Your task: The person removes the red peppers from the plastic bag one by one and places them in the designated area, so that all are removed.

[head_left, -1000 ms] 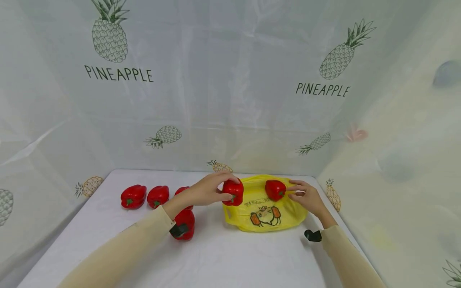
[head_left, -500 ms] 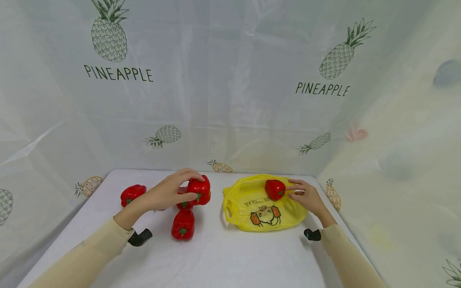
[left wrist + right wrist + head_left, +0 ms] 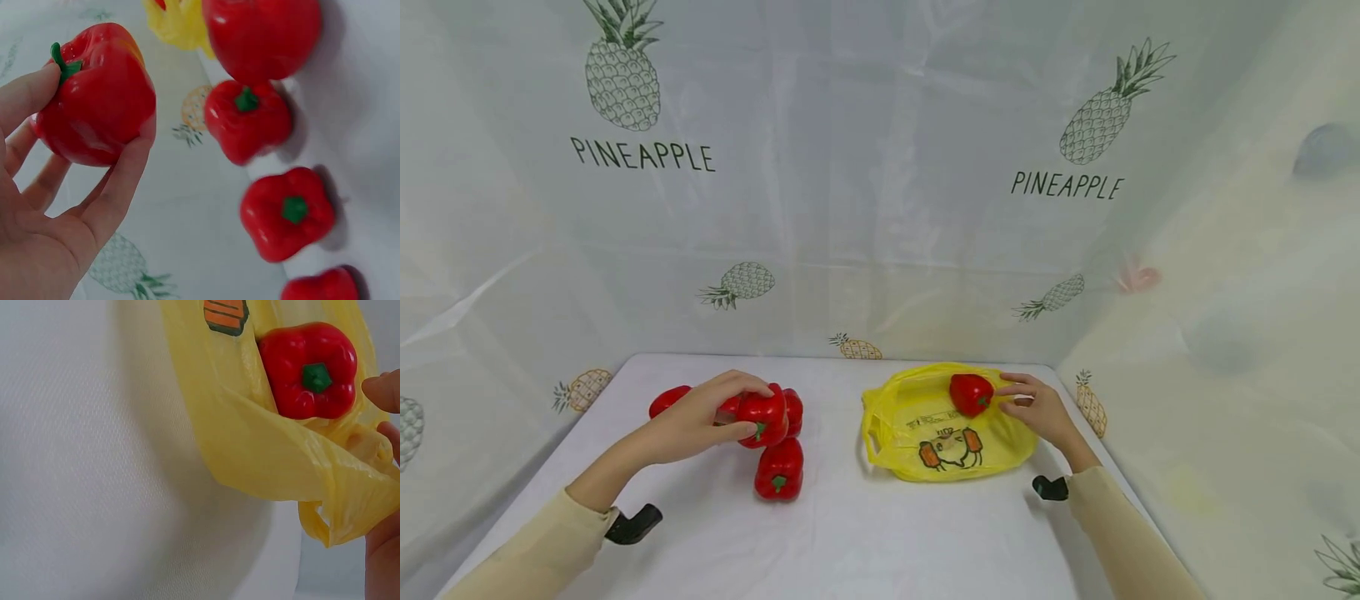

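Observation:
My left hand (image 3: pixel 703 417) grips a glossy red bell pepper (image 3: pixel 100 100) with a green stem, thumb beside the stem and fingers round its underside. In the head view this pepper overlaps the red bell peppers on the left of the table, among them a front one (image 3: pixel 778 472) and a far-left one (image 3: pixel 667 401) partly behind the hand. At the right, a yellow plastic bag (image 3: pixel 891 437) lies with its mouth spread, another red bell pepper (image 3: pixel 309 372) sitting in it. My right hand (image 3: pixel 1043 410) rests at the bag's right edge, fingers extended loosely beside that pepper.
Both hands work over a table with a white cloth (image 3: pixel 865 542). Behind it hangs a pale curtain (image 3: pixel 880 208) printed with pineapples, and more sheeting stands close along both sides. A black wrist camera (image 3: pixel 634 525) juts below the left sleeve.
My left hand has moved left and nearer, carrying the bell pepper from the bag's left edge to over the other peppers. The right hand and the pepper in the bag have stayed put.

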Demonstrator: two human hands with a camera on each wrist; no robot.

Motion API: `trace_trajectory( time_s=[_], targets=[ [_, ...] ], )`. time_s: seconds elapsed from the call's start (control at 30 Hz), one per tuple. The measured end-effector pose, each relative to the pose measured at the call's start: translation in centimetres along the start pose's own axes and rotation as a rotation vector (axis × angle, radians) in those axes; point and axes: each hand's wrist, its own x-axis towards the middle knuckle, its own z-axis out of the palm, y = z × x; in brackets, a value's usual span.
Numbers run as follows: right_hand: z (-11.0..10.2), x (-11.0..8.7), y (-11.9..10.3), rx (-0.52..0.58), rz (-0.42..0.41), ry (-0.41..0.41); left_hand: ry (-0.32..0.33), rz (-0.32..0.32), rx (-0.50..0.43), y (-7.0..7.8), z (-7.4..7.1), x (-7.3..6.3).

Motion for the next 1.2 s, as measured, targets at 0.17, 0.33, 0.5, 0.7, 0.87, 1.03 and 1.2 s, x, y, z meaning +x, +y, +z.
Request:
trace_trajectory(
  time_s=[0.17, 0.33, 0.5, 0.7, 0.87, 1.03, 1.2],
  targets=[
    [-0.1, -0.1, 0.1, 0.001, -0.005, 0.003, 0.010, -0.041, 0.030, -1.2, -0.1, -1.6],
    [-0.1, -0.1, 0.1, 0.009, -0.016, 0.007, 0.011, -0.092, 0.044, -2.4, -0.1, -3.1],
    [-0.1, 0.1, 0.0, 0.018, -0.015, 0.003, 0.015, -0.097, 0.020, -3.4, -0.2, -4.2],
    [-0.2, 0.1, -0.2, 0.010, -0.011, 0.006, 0.001, -0.125, -0.008, -4.2, -0.1, -5.2],
    [-0.1, 0.0, -0.1, 0.014, -0.002, 0.001, 0.002, -0.174, -0.028, -4.9, 0.3, -5.8],
    [-0.1, 0.0, -0.2, 0.015, 0.005, 0.003, -0.012, -0.173, -0.037, -5.4, 0.7, -6.0],
    [0.0, 0.1, -0.3, 0.015, 0.001, 0.006, -0.009, -0.173, -0.030, -6.0, 0.9, -6.1]
  ],
)
